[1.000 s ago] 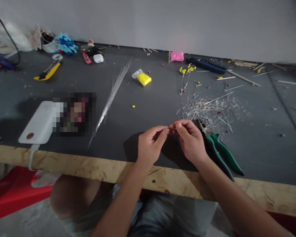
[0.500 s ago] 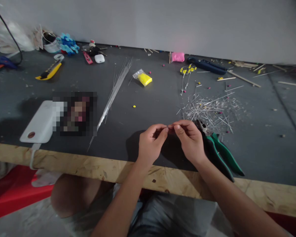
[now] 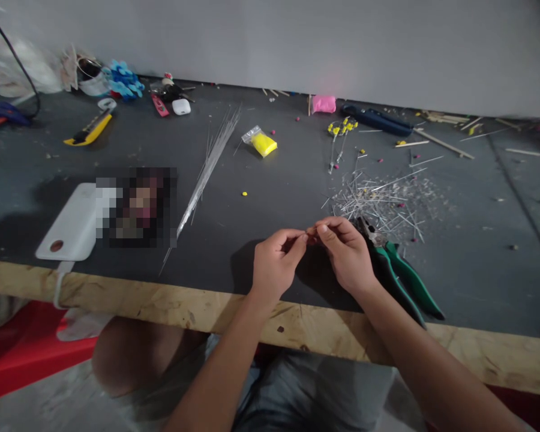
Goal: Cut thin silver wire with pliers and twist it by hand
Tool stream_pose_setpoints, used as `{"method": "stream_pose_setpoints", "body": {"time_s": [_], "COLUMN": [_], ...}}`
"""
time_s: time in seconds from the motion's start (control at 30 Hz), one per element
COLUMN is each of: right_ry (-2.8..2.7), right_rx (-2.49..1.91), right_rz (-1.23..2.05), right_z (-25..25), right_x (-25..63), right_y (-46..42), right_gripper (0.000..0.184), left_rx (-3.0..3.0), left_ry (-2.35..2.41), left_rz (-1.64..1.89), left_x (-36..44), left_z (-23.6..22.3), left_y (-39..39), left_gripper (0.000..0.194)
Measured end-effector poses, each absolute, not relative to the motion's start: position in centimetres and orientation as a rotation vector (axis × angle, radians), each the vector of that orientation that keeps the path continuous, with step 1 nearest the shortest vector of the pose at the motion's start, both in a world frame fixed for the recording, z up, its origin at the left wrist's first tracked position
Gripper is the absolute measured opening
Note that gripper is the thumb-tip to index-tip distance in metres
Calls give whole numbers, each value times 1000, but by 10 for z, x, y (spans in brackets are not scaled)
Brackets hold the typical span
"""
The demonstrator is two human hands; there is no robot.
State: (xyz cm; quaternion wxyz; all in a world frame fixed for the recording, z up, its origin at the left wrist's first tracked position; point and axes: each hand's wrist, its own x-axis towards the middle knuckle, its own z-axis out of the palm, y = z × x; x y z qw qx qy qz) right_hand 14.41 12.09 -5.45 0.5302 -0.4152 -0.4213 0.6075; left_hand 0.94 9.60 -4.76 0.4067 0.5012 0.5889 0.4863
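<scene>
With fingers (image 3: 299, 245) pinched, the left hand (image 3: 274, 263) and right hand (image 3: 350, 257) nearly meet over the bench (image 3: 288, 180); the small piece between their tips is too hidden to identify. Green-handled pliers (image 3: 409, 278) lie beside the right hand, scattered short wires (image 3: 369, 201) just beyond.

The wire bundle (image 3: 208, 170) is glossy metal, the plier grips (image 3: 414, 282) smooth plastic, the tabletop (image 3: 274, 186) matt, its front edge (image 3: 162, 303) coarse chipped wood.
</scene>
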Motion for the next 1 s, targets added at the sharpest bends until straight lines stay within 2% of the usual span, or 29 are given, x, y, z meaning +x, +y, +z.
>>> {"method": "stream_pose_setpoints", "body": {"time_s": [0.4,1.0], "right_ry": [-871,-860], "right_rx": [-1012,-1020], "right_rz": [1618,1577], "right_z": [-48,-46], "right_x": [147,144], "right_y": [126,124], "right_gripper": [8,6], "left_rx": [1314,1383], "left_ry": [1413,1504], "left_rz": [1209,1336], "left_x": [8,13], "left_z": [-50,-52], "left_y": [95,96], "left_gripper": [13,9]}}
